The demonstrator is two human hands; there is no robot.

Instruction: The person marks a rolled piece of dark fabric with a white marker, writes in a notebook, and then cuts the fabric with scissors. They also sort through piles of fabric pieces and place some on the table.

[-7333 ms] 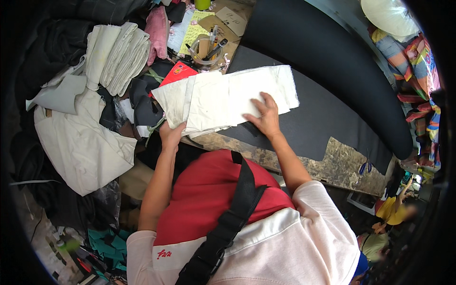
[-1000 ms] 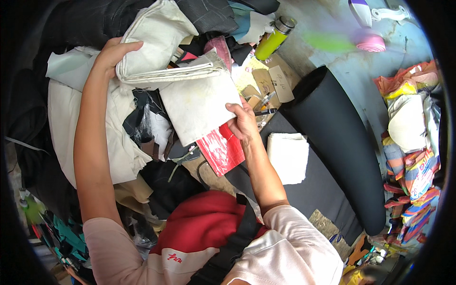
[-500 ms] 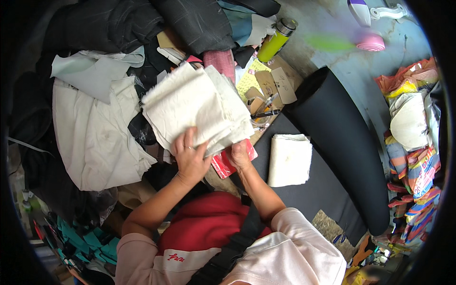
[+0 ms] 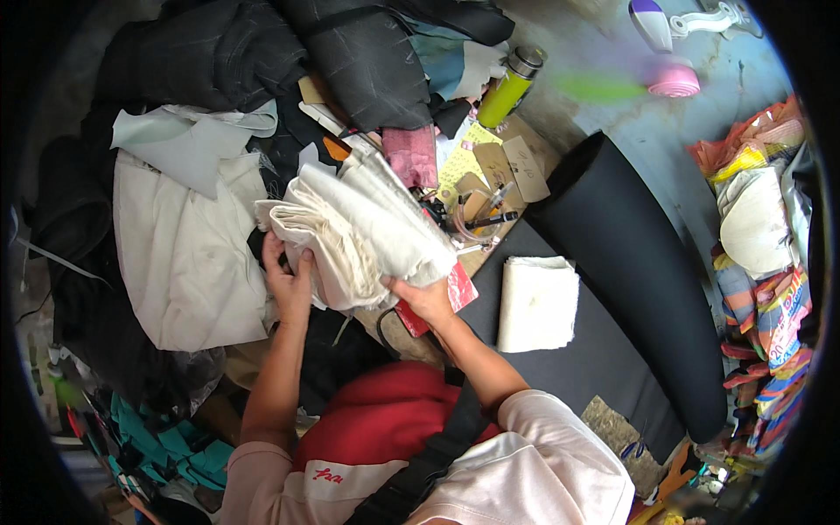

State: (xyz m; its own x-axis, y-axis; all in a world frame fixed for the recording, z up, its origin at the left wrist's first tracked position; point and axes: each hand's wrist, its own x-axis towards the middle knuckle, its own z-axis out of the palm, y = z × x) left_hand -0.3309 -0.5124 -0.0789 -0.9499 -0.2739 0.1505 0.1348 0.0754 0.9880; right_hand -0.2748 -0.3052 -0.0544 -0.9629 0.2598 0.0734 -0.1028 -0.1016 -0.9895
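White cloth bundle (image 4: 346, 232), many soft layers folded over one another, sits between the two hands in my head view, over the cluttered left part of the worktop (image 4: 604, 416). I see the left hand (image 4: 290, 282) clamped on its lower left edge, thumb toward me and parted from the fingers, which curl up along the side. The right hand (image 4: 423, 300) grips the lower right edge, its thumb laid along the cloth; most of its fingers are hidden from me, so I cannot tell how tightly they close. Just beside that hand, and partly behind it, I make out a red packet (image 4: 462, 289). Farther right, a smaller folded white cloth (image 4: 538, 304) lies on a black sheet (image 4: 604, 367), near a thick black roll (image 4: 643, 289). Left of the bundle hangs a cream cloth heap (image 4: 188, 262).
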